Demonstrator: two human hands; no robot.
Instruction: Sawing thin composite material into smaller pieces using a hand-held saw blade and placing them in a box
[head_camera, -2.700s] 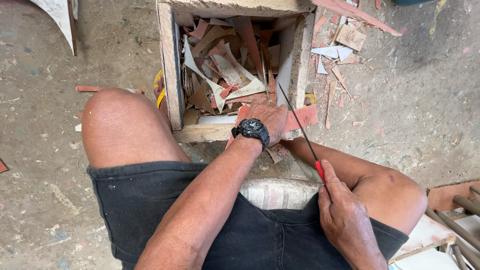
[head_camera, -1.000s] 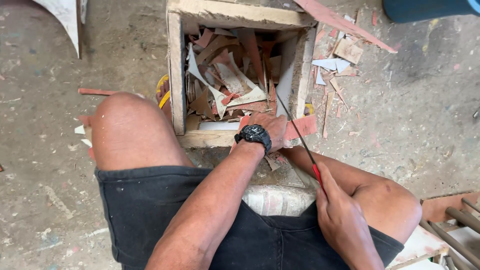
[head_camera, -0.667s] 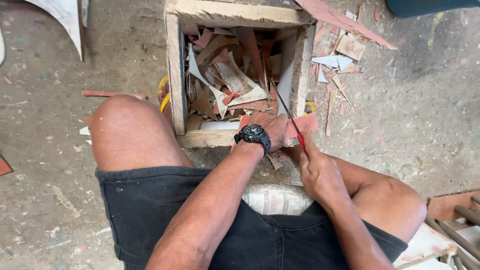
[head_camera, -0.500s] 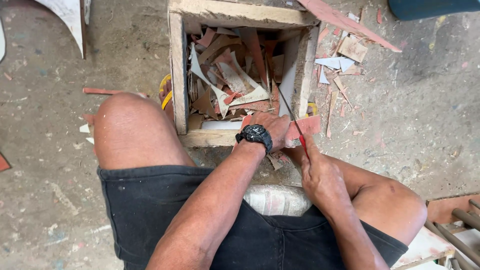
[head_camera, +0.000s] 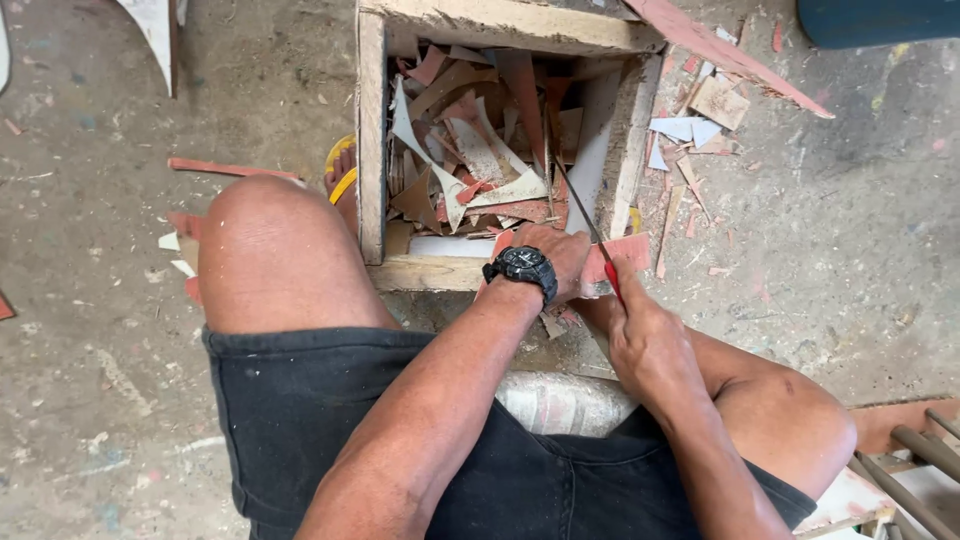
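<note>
At the near edge of the wooden box (head_camera: 372, 150), the fingers (head_camera: 568, 262) of the left hand (head_camera: 553, 258) press down on a flat reddish piece (head_camera: 620, 254) that lies on the box's front rail. The fingers of the right hand (head_camera: 648, 340) are clenched around the red handle of a thin saw blade (head_camera: 580, 208), which rises from the fist toward 11 o'clock and crosses the reddish piece just beside the left hand. A black wristwatch (head_camera: 522, 267) sits on the left wrist. Inside the box, at 12 o'clock from the hands, many offcuts (head_camera: 470, 150) in red, brown and white are heaped. More scraps (head_camera: 690, 130) lie on the concrete floor (head_camera: 90, 330) at 1 o'clock. The person's bare knee (head_camera: 270, 250) is at 9 o'clock.
</note>
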